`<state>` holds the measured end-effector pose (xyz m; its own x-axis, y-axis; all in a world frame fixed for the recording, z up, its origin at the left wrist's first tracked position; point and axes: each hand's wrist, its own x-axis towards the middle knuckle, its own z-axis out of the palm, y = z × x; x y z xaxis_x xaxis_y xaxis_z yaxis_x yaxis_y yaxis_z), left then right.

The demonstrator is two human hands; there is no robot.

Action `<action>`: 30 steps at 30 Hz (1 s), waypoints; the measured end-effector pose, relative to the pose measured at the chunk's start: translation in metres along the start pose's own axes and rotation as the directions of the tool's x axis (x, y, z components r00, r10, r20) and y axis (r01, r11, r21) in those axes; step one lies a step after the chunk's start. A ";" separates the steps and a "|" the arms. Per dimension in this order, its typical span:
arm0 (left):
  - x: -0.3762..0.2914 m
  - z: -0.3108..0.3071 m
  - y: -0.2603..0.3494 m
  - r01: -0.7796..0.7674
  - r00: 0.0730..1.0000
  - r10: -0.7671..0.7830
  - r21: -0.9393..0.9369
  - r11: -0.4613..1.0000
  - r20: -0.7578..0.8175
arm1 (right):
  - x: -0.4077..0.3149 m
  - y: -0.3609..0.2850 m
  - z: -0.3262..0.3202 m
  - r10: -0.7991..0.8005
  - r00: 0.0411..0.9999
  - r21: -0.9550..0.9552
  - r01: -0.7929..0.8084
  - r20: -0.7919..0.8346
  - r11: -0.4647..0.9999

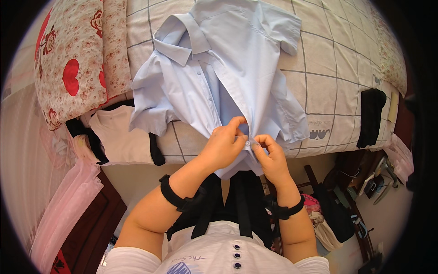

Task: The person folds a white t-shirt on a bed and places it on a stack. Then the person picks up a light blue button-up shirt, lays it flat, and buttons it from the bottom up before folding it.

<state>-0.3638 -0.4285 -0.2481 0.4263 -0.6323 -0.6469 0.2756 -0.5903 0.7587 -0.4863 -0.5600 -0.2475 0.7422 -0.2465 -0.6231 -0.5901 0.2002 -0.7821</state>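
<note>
A light blue short-sleeved shirt [236, 65] lies on a bed, its collar towards the upper left and its front parted above my hands. The lower hem hangs past the bed's near edge. My left hand [227, 142] pinches the front edge of the shirt beside a small white button [247, 144]. My right hand [272, 157] grips the placket just right of that button between thumb and forefinger. Whether the button sits in its hole I cannot tell. More buttons run up the placket towards the collar.
The bed has a checked cover [321, 82]. A folded floral quilt [75, 61] lies left, near a white top [119, 137] over black cloth. A folded black cloth [371, 116] lies right. Pink netting [65, 205] hangs at the left. Clothes lie on a rack [364, 236] at the lower right.
</note>
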 end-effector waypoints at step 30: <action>-0.005 0.010 0.010 -0.170 0.952 0.198 0.135 0.976 -0.232 | -0.001 0.002 0.022 -0.322 0.905 -0.378 0.204 -0.279 0.903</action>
<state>-0.3716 -0.4361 -0.2376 0.6605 -0.6028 -0.4477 0.0801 -0.5364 0.8402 -0.4816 -0.5379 -0.2485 0.7727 -0.5521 -0.3132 -0.5012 -0.2279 -0.8348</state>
